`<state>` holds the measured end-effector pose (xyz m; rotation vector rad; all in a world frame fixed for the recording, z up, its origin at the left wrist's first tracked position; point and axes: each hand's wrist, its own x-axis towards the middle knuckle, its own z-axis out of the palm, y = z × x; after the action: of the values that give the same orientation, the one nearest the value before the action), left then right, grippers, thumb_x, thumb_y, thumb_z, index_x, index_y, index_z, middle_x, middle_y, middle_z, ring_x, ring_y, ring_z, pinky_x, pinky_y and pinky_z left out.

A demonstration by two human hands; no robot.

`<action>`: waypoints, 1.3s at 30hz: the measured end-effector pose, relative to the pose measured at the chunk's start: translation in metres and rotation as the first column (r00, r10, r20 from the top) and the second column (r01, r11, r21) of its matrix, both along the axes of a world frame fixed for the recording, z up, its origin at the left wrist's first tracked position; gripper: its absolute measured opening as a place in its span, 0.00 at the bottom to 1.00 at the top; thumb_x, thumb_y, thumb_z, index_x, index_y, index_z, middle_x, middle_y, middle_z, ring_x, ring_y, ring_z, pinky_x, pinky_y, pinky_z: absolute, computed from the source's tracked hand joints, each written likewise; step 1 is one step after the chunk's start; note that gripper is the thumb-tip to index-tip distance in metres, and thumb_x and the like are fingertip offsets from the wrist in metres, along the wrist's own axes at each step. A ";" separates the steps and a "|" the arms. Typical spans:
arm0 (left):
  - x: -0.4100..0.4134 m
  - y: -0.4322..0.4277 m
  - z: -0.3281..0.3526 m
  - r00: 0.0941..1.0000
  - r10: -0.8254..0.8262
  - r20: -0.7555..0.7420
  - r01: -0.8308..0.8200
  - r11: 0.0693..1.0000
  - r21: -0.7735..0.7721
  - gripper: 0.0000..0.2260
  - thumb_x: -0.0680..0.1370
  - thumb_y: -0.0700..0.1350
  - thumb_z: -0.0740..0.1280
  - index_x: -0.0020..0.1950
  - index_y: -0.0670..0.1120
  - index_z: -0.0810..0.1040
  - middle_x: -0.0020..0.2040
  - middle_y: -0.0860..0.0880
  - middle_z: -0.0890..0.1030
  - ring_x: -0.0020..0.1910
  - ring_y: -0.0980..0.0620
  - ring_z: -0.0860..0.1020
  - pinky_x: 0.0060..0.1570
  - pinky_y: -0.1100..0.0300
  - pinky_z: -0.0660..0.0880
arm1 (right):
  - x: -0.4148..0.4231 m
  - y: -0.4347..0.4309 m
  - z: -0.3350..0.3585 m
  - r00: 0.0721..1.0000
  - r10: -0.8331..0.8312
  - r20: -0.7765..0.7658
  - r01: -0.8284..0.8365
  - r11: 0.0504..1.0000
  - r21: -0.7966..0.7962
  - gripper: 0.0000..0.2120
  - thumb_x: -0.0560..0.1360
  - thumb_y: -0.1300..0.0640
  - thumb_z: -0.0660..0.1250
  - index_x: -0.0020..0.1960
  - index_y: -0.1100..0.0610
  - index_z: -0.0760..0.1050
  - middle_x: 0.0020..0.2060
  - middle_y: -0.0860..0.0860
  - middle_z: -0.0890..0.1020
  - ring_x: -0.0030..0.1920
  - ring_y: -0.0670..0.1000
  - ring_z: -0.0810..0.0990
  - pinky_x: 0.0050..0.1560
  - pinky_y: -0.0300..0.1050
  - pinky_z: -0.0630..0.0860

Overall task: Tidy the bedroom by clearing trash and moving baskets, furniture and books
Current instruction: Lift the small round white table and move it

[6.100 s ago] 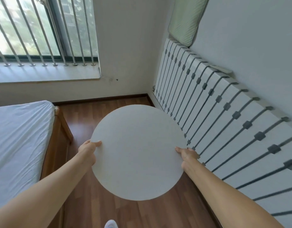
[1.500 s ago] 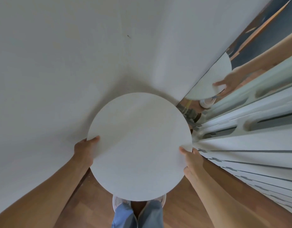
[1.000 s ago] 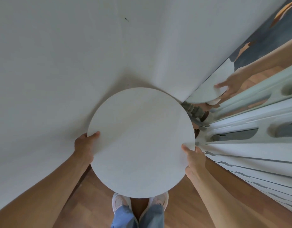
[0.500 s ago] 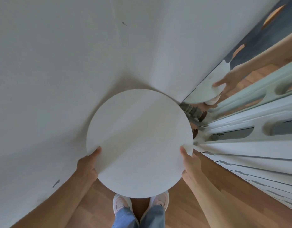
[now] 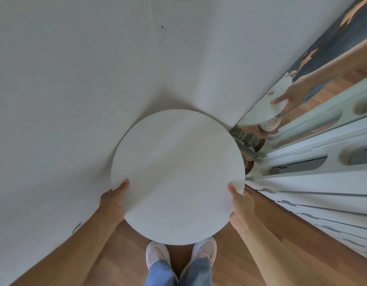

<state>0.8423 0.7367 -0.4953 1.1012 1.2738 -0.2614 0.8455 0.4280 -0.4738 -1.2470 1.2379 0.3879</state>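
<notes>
1. A plain pale wall (image 5: 65, 89) fills the left and upper part of the view, with a small dark mark high up and a scuff low down near the left forearm.
2. The left hand (image 5: 113, 203) grips the lower left rim of the round table (image 5: 178, 176). Its thumb lies on the top face and its fingers are clamped under the edge, out of sight.
3. The round table has a white, bare top that sits level in front of the person. Its far edge is close against the wall and its near edge is over the toes. Whether its legs touch the floor cannot be told.
4. Below it are two pale pink shoes (image 5: 156, 254) and blue jeans cuffs, on the wooden floor (image 5: 120, 254).
5. The right hand (image 5: 240, 205) grips the lower right rim the same way, thumb on top and fingers clamped beneath.
6. Just right of the table, a mirror (image 5: 333, 65) leans along the wall and reflects a hand on the table's edge.
7. At the far right stands a white slatted panel (image 5: 323, 203) with grey joints.
</notes>
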 end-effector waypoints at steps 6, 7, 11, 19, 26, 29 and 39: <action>-0.002 -0.006 0.000 1.000 0.003 0.010 -0.003 1.000 -0.006 0.19 0.70 0.45 0.76 0.57 0.40 0.78 0.56 0.40 0.81 0.55 0.40 0.79 0.61 0.43 0.73 | 0.003 -0.004 -0.002 1.000 0.000 -0.006 0.000 1.000 -0.003 0.18 0.77 0.56 0.68 0.64 0.62 0.72 0.51 0.57 0.81 0.49 0.58 0.80 0.48 0.52 0.77; -0.001 -0.006 0.001 1.000 -0.003 0.003 0.003 1.000 -0.003 0.18 0.71 0.45 0.75 0.57 0.40 0.77 0.56 0.41 0.80 0.55 0.40 0.79 0.62 0.43 0.73 | 0.002 -0.004 -0.002 1.000 0.006 -0.009 -0.006 1.000 -0.005 0.18 0.77 0.55 0.68 0.64 0.62 0.72 0.51 0.57 0.81 0.49 0.58 0.81 0.48 0.51 0.77; 0.000 -0.006 0.006 0.998 -0.061 -0.005 0.061 0.997 0.037 0.17 0.73 0.44 0.73 0.59 0.38 0.76 0.55 0.40 0.80 0.55 0.39 0.78 0.61 0.43 0.73 | -0.003 -0.005 -0.004 0.998 0.062 -0.017 -0.063 0.998 -0.027 0.18 0.77 0.54 0.67 0.63 0.60 0.71 0.54 0.58 0.80 0.50 0.58 0.80 0.46 0.50 0.77; 0.000 -0.038 0.031 0.277 -0.889 -0.365 0.695 -0.077 0.715 0.48 0.72 0.57 0.71 0.78 0.52 0.38 0.78 0.50 0.41 0.77 0.47 0.41 0.74 0.49 0.44 | -0.012 0.013 0.021 0.318 0.928 -0.193 -0.620 0.049 -0.783 0.39 0.75 0.49 0.68 0.78 0.55 0.50 0.77 0.58 0.51 0.77 0.59 0.49 0.73 0.49 0.47; 0.009 -0.050 0.020 -0.117 -0.806 -0.580 0.780 -0.436 0.448 0.56 0.68 0.66 0.69 0.69 0.51 0.24 0.71 0.47 0.25 0.74 0.43 0.31 0.73 0.44 0.39 | 0.004 0.026 0.007 -0.042 0.934 -0.355 -0.769 -0.257 -0.585 0.51 0.71 0.37 0.68 0.77 0.47 0.35 0.76 0.55 0.32 0.76 0.58 0.32 0.74 0.53 0.35; 0.012 -0.049 0.022 -0.127 -0.800 -0.587 0.779 -0.446 0.440 0.57 0.68 0.65 0.70 0.69 0.51 0.24 0.70 0.47 0.24 0.74 0.43 0.30 0.73 0.43 0.39 | 0.003 0.027 0.006 -0.001 0.945 -0.326 -0.761 -0.213 -0.613 0.52 0.69 0.38 0.70 0.78 0.47 0.37 0.76 0.55 0.33 0.76 0.58 0.33 0.72 0.51 0.34; 0.011 -0.045 0.026 -0.145 -0.798 -0.585 0.786 -0.452 0.421 0.57 0.68 0.66 0.69 0.69 0.51 0.23 0.71 0.47 0.24 0.72 0.43 0.28 0.72 0.42 0.39 | 0.004 0.034 0.013 -0.020 0.939 -0.342 -0.778 -0.229 -0.585 0.52 0.70 0.38 0.70 0.78 0.46 0.36 0.76 0.55 0.33 0.76 0.59 0.33 0.73 0.52 0.35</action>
<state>0.8528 0.6913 -0.4688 2.8238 -0.1005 -1.0064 0.8495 0.4615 -0.4611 -2.7333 -0.1984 0.8449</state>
